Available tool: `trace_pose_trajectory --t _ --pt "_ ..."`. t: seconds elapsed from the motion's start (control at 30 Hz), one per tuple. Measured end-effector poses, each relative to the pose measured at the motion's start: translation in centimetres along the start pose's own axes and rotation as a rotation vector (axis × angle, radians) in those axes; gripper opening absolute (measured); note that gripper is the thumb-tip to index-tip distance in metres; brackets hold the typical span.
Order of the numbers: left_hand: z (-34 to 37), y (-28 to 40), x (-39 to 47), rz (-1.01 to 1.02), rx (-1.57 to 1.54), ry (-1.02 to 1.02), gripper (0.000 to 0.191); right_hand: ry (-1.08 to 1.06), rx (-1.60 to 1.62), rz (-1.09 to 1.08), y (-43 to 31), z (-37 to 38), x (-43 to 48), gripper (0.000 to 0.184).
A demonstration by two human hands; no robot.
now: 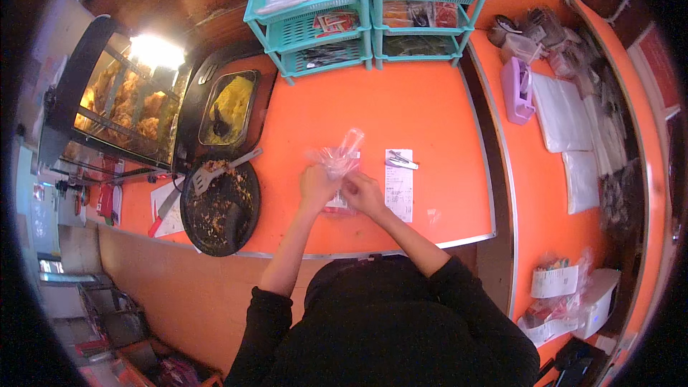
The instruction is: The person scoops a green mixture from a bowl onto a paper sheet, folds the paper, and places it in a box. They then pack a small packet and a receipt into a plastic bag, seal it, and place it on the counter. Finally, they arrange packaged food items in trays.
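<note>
A clear plastic bag (346, 153) with a pink-and-white packet inside lies on the orange counter before me. My left hand (318, 187) grips the gathered neck of the bag from the left. On the bag's right side my right hand (365, 193) has its fingers curled against the plastic, pinching it; the fingertips are partly hidden. Just right of my hands lies a long printed receipt (399, 196). A small stapler (400, 161) rests across the receipt's upper end.
Left are a black round pan (220, 220) with a slotted turner (215, 174), a knife (164, 212), a tray of yellow food (234, 102) and a lit display case (126, 97) of fried food. Turquoise racks (322, 37) stand behind. Right are a purple tape dispenser (517, 91) and plastic bags (561, 113).
</note>
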State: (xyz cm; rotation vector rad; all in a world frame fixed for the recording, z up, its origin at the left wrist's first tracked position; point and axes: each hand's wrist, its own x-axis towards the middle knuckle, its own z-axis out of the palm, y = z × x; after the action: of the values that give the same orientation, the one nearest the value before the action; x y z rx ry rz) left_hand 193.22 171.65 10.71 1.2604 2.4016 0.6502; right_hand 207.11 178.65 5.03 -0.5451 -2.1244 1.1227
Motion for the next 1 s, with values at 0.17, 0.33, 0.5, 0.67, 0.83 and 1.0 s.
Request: trace_pose_trajectory --t 0.17,0.33,0.5,0.67,0.83,1.0 --pt "-0.3 2.8 -1.9 -0.056 0.188 0.122 0.009 0.076 -0.135 0.029 -0.8 2.1 -0.2 0.029" --pt "1.5 0.8 -2.7 -0.147 -0.099 0.184 0.009 0.146 -0.325 -0.030 -1.7 2.9 -1.0 0.026" --pt "3.8 -1.7 -2.9 -0.167 -0.585 0.437 0.016 0.280 -0.134 0.059 -2.6 3.3 -0.7 0.021" --pt "3.8 -3.4 -2.4 -0.144 -0.617 0.289 0.019 0.334 0.027 0.280 -3.2 3.4 1.0 0.014" --pt "3.1 -3.4 -2.0 -0.142 -0.655 0.205 0.019 0.377 0.115 0.302 -2.8 2.7 2.7 0.014" --pt "3.3 -3.2 -2.3 -0.089 -0.764 0.243 0.019 0.352 0.039 0.303 -2.0 2.0 2.6 0.021"
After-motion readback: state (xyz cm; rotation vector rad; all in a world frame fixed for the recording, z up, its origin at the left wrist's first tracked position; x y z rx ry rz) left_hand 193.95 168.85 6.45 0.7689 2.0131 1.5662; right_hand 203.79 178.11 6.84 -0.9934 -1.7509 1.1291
